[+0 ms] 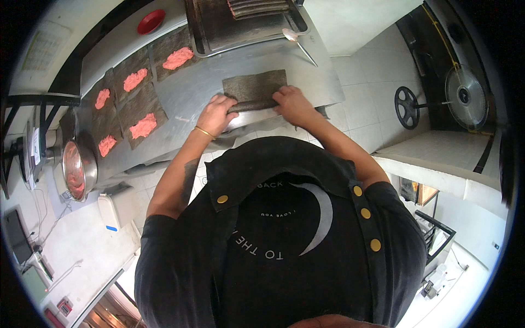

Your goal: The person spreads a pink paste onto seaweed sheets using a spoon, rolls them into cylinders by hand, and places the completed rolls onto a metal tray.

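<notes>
A dark seaweed sheet lies at the table's front edge, its near side folded into a thick roll. My left hand is closed on the roll's left end, thumb toward the middle. At the right end, my right hand grips the same roll with bent fingers. Whatever is inside the roll is hidden. To the left, several flat seaweed sheets carry mounds of pink paste, one mound lying closest to the tray. A spoon with paste on its bowl rests beyond my right hand.
A dark metal tray at the back holds several finished rolls. A red dish sits at the far left of the steel table. A metal bowl with pink paste stands at the left end. A handwheel is off to the right.
</notes>
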The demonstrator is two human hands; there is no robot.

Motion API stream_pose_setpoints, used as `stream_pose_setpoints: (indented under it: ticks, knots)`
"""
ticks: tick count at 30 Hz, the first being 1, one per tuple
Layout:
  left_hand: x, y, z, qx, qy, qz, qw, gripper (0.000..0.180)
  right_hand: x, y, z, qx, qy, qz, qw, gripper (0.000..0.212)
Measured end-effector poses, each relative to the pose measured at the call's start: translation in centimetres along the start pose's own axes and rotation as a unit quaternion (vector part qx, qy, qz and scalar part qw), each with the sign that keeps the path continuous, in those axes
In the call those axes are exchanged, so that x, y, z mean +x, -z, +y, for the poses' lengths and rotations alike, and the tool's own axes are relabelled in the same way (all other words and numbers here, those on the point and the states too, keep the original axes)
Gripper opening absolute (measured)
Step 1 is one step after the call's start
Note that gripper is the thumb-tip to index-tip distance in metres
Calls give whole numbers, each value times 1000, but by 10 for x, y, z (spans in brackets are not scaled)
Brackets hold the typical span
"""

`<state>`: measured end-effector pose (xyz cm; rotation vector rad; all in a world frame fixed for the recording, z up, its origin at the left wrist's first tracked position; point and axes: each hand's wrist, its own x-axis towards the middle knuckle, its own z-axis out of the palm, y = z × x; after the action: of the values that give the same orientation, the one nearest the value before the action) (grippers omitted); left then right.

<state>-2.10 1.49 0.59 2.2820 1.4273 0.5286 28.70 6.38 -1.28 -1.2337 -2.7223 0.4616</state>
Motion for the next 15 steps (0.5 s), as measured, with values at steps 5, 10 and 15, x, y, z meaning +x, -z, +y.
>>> stream_pose_setpoints:
  ticks: [5,10,15]
  knots:
    - [-32,14,-26,32,33,15,999,43,-24,22,17,-8,-55,12,998,38]
    - [-6,15,21,49,-5,47,998,47,-8,7,-7,4,19,74,997,44]
    - [21,-9,43,22,30,-30,999,40,13,-7,-35,17,19,40,999,40]
